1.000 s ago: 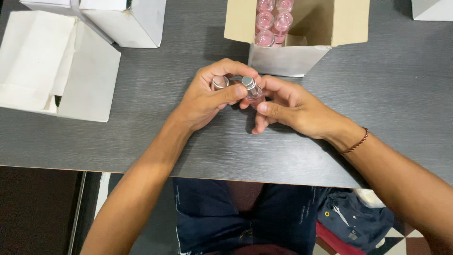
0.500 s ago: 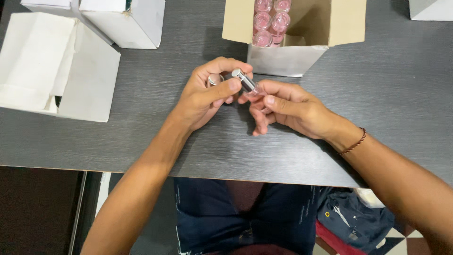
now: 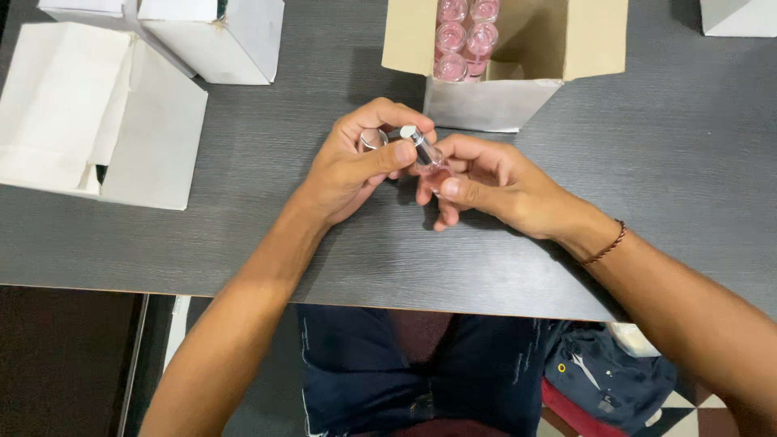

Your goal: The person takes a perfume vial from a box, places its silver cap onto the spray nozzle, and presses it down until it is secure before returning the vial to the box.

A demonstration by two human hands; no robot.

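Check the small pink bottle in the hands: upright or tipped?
Tipped. The pink bottle leans, its silver top pointing up-left toward the left hand, its base in the right hand.

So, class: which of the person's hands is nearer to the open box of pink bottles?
Right. The right hand lies just below the box, nearly under its front wall; the left hand sits lower-left of it, farther off.

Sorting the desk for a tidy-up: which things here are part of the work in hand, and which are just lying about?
In use: left hand, right hand, small bottle, silver cap, open box of pink bottles.

Lying about: white boxes, dark cloth below the table.
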